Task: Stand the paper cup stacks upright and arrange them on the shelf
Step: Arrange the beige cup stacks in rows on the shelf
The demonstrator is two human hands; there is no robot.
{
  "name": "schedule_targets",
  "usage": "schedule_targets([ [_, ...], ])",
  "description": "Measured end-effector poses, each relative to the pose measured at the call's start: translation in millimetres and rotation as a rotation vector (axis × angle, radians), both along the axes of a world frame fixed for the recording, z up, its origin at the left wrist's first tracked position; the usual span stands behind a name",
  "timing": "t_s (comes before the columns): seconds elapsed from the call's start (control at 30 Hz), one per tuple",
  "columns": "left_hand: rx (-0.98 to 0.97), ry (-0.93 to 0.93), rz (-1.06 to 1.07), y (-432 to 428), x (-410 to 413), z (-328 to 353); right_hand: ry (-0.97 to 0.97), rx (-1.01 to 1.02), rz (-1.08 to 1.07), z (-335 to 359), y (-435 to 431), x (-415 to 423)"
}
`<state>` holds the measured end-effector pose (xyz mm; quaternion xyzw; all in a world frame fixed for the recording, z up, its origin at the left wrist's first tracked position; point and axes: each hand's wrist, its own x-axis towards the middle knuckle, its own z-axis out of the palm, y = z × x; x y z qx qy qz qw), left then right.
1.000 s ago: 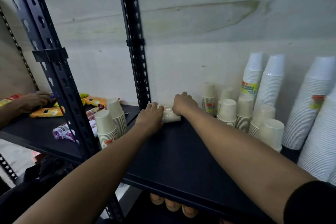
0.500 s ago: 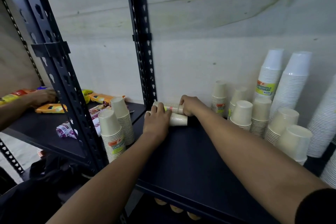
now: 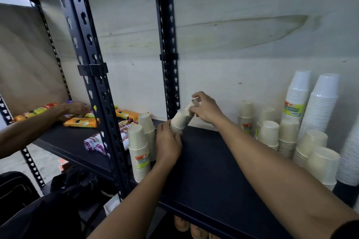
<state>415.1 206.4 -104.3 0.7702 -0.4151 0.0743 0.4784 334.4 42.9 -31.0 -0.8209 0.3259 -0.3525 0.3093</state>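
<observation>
A short stack of cream paper cups is tilted up off the black shelf, near the back upright. My left hand grips its lower rim end. My right hand pinches its raised top end. Two upright cream stacks stand at the shelf's left front corner. More upright cream stacks and tall white stacks stand at the right against the wall.
A slotted black upright rises just behind the tilted stack, another post at the left front. On the neighbouring shelf another person's hand rests among orange snack packets. Bare shelf surface lies between my forearms.
The cup stack lay on its side on the shelf; both hands have now lifted and tilted it towards upright. The view has shifted closer and to the right.
</observation>
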Motion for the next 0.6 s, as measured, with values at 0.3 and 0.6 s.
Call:
schedule_targets([
  [0.3,-0.017,0.294,0.087,-10,3,15,-0.022,-0.023,0.105,2,5,33],
  [0.6,0.011,0.359,0.148,-27,2,16,-0.055,0.016,0.110,-12,2,50],
])
